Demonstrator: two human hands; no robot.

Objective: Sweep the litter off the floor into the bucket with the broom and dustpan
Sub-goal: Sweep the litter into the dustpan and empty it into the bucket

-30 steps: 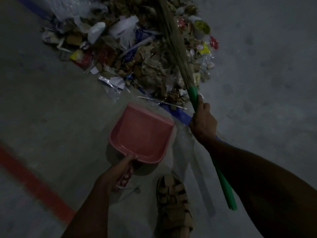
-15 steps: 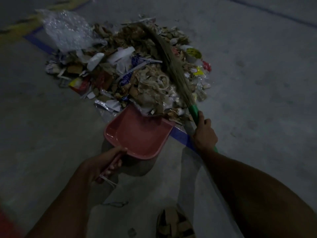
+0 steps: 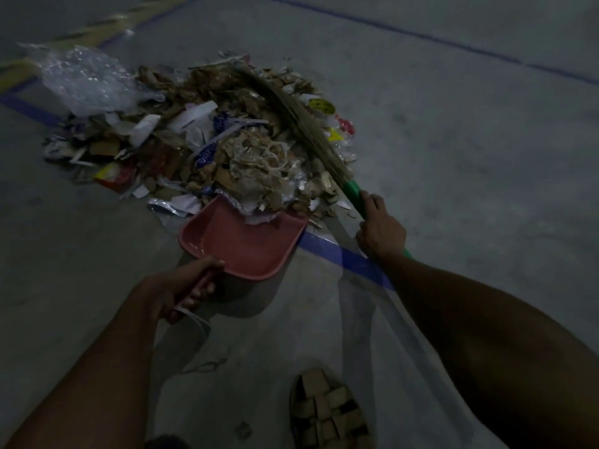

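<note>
Grey concrete floor (image 3: 453, 157) carries everything in this view, and I work across it from left to right. At the far left of the litter pile (image 3: 201, 140) lies a crumpled clear plastic sheet (image 3: 87, 79), resting on the pile's edge beside a blue floor line (image 3: 340, 257) that runs under the heap. My left hand (image 3: 181, 286) is clenched round the handle of the pink dustpan (image 3: 240, 244); the pan's open lip is pushed against the near edge of the pile, and a few scraps already overhang that lip. Further right, the broom (image 3: 301, 118) lies across the top of the heap with its bristles reaching the far side, and my right hand (image 3: 381, 228) grasps its green handle just below the bristle binding. A sandalled foot (image 3: 327, 413) stands near the bottom edge of the frame. No bucket is in view, so I cannot tell where the load must go. Risk assessment: the pile is far larger than the pan, so one long pull would likely overfill it and spill scraps past its sides. If the pan's lip lifts off the concrete, light paper may slide underneath. The plastic sheet could snag on the bristles and drag loose litter sideways.
</note>
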